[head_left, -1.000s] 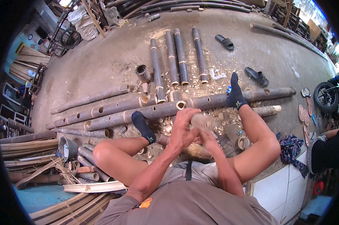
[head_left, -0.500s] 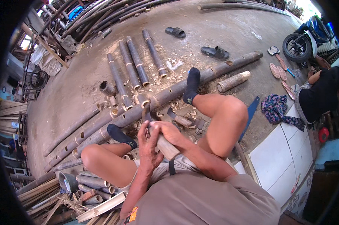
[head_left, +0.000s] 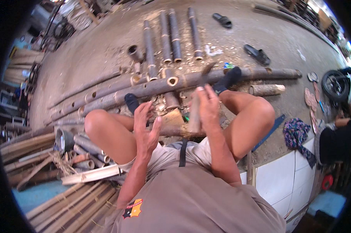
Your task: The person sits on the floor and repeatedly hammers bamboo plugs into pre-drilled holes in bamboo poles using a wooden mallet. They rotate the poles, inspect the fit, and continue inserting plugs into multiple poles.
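Note:
My right hand (head_left: 209,106) is closed around the wooden handle of a curved knife (head_left: 194,120), its dark hooked blade tilted up and away, slightly blurred. My left hand (head_left: 145,130) is raised near my left knee, fingers spread and nothing in them. Between the hands lies a pale cut wooden piece (head_left: 173,117), partly hidden. Just beyond, a long dark bamboo pole (head_left: 140,90) with a hole cut in it runs crosswise by my socked feet. A second holed bamboo pole (head_left: 82,101) lies alongside at the left.
Several short bamboo lengths (head_left: 149,42) lie farther out among pale chips. A bamboo offcut (head_left: 267,90) rests at right, near a blue saw (head_left: 269,132) and patterned cloth (head_left: 297,136). At left stand a bucket (head_left: 64,139) and stacked bamboo. Another person (head_left: 336,141) is at far right.
My hands have come apart: the left has let go of the knife and opened, while the right has moved rightward holding it. The view has shifted, so the poles sit higher and flatter.

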`<state>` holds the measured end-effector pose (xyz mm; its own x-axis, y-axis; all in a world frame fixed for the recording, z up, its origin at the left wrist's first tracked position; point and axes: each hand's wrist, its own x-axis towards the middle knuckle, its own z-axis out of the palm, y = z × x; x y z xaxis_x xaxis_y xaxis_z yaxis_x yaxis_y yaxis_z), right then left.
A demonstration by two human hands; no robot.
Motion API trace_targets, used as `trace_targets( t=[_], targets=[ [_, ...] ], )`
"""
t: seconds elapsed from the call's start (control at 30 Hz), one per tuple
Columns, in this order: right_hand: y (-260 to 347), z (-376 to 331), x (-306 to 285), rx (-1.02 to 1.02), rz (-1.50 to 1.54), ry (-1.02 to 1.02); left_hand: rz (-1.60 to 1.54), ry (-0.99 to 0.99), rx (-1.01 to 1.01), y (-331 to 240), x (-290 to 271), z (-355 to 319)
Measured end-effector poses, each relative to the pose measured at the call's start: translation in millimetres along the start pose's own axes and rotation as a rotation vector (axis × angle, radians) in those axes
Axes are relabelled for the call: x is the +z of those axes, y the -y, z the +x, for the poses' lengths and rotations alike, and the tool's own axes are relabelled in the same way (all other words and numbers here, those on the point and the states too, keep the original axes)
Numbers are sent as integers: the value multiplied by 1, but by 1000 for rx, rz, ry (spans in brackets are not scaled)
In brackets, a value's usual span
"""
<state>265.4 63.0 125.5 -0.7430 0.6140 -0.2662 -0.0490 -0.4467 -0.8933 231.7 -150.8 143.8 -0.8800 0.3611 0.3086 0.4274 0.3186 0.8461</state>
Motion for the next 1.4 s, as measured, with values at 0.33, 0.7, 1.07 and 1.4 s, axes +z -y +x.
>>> trace_targets(
  t=[0.33, 0.7, 1.07, 1.4],
  targets=[
    [-41, 46, -54, -272, -1113, -72, -129, -41, -146, 41, 53, 99],
    [-160, 137, -129, 163, -1793, 65, 626, 231, -151, 231, 131, 121],
    [-209, 127, -195, -80, -1765, 38, 791, 779, -216, 259, 100, 196],
    [-211, 110, -135, 178, -1793, 129, 730, 841, -75, 277, 101, 214]
  ],
)
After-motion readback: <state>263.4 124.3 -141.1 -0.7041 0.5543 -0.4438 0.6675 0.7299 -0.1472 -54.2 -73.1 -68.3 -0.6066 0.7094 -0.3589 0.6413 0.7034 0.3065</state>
